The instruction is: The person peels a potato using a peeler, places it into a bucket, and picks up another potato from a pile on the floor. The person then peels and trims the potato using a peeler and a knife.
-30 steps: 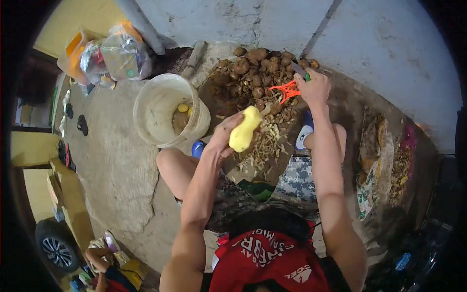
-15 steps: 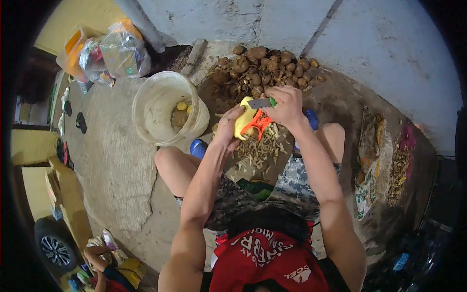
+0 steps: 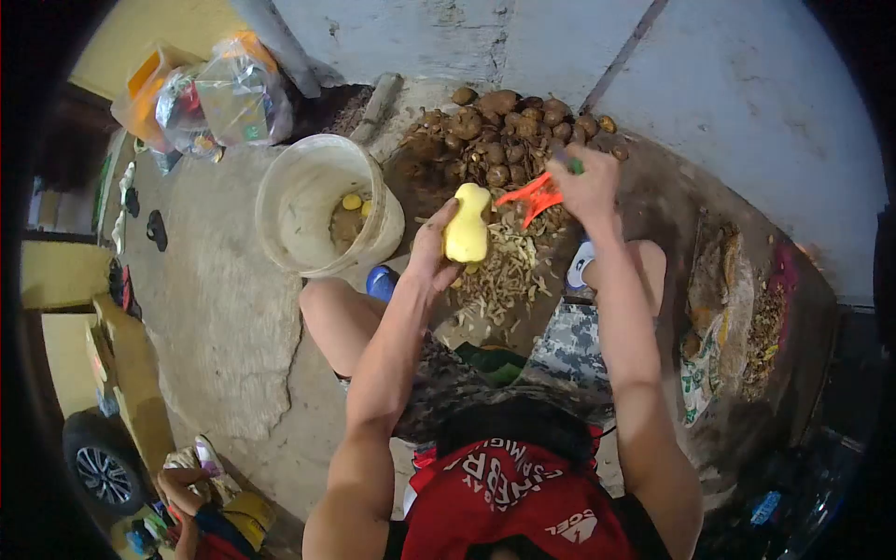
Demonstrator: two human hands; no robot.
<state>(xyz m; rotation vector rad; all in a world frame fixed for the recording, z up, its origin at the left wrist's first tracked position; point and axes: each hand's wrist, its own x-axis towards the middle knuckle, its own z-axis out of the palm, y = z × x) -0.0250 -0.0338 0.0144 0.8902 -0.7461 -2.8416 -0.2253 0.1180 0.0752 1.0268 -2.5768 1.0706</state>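
Note:
My left hand (image 3: 435, 245) is closed around a peeled yellow potato (image 3: 469, 224), held upright above the peelings. To its right, my right hand (image 3: 588, 187) grips an orange peeler (image 3: 534, 197) that points toward the potato, with a gap between them. The same hand also holds a small knife with a green handle (image 3: 575, 166); its blade is blurred. Below both hands, a heap of potato peelings (image 3: 504, 280) lies on the floor between my feet. Unpeeled brown potatoes (image 3: 509, 131) are piled beyond the hands, against the wall.
A white bucket (image 3: 280, 219) stands to the left with a few peeled potatoes inside. Plastic bags (image 3: 224, 98) sit at the back left. An old sack (image 3: 714, 317) lies at the right. Another person (image 3: 210, 509) is at the lower left, near a car wheel (image 3: 105, 471).
My right hand has moved right and away from the potato, taking the peeler and knife with it. My left hand has turned the potato more upright.

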